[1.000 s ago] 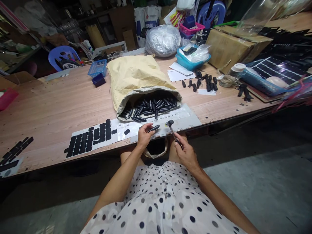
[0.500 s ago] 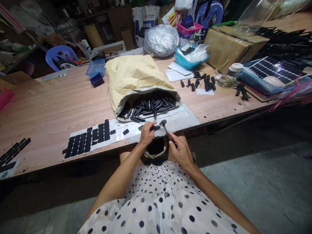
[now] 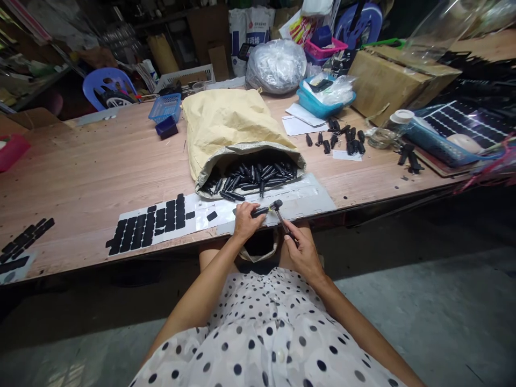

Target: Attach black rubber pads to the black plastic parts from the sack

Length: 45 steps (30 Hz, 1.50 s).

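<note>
Hammer [image 3: 278, 205] head now meets the black piece [image 3: 260, 210]; earlier they sat apart.
Left hand [image 3: 245, 221] grip pinches it at the worktop [image 3: 100, 172] edge; right hand [image 3: 305, 252] grip closed round the handle.

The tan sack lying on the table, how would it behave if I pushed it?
Probably floppy: the tan sack lies creased and slumped. Likely heavy near its open mouth, where black tubes pile up. They look round, so some may roll out.
</note>
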### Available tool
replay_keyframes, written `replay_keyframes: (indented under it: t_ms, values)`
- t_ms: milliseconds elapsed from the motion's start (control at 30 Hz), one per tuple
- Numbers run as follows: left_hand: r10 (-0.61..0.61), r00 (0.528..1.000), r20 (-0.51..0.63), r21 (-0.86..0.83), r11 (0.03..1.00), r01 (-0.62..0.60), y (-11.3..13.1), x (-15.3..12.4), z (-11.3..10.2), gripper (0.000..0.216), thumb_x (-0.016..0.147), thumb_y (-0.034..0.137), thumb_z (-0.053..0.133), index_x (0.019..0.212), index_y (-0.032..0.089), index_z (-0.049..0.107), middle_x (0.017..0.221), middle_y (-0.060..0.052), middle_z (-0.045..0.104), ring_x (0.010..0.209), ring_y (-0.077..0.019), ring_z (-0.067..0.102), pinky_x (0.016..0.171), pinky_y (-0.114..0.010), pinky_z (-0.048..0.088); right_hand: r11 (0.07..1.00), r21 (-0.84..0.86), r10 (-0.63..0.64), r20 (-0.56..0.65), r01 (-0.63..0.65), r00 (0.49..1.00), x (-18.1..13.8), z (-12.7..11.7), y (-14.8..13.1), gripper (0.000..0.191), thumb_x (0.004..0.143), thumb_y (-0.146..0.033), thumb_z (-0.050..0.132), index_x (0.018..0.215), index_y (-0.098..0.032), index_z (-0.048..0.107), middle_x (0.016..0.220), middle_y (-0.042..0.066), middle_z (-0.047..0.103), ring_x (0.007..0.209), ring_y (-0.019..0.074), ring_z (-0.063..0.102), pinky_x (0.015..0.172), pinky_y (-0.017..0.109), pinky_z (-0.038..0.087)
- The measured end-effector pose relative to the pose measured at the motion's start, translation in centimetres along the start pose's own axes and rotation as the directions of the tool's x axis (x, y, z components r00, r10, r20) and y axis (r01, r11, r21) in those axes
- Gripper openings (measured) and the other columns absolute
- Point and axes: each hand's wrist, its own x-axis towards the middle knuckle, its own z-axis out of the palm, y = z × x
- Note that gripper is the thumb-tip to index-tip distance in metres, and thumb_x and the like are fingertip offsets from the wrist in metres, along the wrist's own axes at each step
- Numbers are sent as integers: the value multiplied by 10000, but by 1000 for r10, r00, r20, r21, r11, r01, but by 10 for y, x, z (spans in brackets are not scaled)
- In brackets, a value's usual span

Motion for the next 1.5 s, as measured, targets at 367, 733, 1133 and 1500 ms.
replay_keyframes:
  t_ms: [367, 733, 1133, 1500]
  values:
    - [-2, 999, 39, 7, 1000, 2, -1, 2, -2, 222, 723, 220, 817, 942, 240, 789, 936, -48, 670, 1009, -269, 569, 973, -420, 464, 998, -12, 62, -45, -63, 997, 0, -9, -3, 494, 936, -411, 542, 1386, -260, 680, 1410, 55, 683, 1335, 253, 606, 1147, 419, 485]
    - [-3, 999, 50, 111, 994, -3, 7, -8, 3, 147, 801, 198, 743, 935, 256, 758, 993, -65, 682, 1043, -288, 555, 936, -425, 435, 1000, -15, 26, -66, -27, 997, -3, -8, -1, 474, 944, -403, 540, 1372, -265, 691, 1389, 46, 697, 1299, 238, 636, 1140, 408, 497]
    - [-173, 985, 16, -79, 982, 173, 5, 2, 3, 310, 599, 136, 867, 857, 254, 742, 817, -14, 693, 959, -269, 590, 895, -408, 459, 1000, 2, 22, -68, -22, 997, -4, -6, -3, 471, 932, -377, 546, 1365, -273, 699, 1375, 34, 705, 1298, 235, 641, 1144, 407, 503]
    - [-403, 855, 326, -760, 426, 490, 23, -23, -17, 400, 766, 514, 832, 908, 149, 749, 822, -55, 752, 667, -149, 673, 680, -303, 593, 997, -72, 19, -135, -29, 991, 2, -25, 16, 580, 927, -414, 529, 1480, -252, 590, 1331, 69, 718, 1184, 247, 671, 1055, 444, 544]
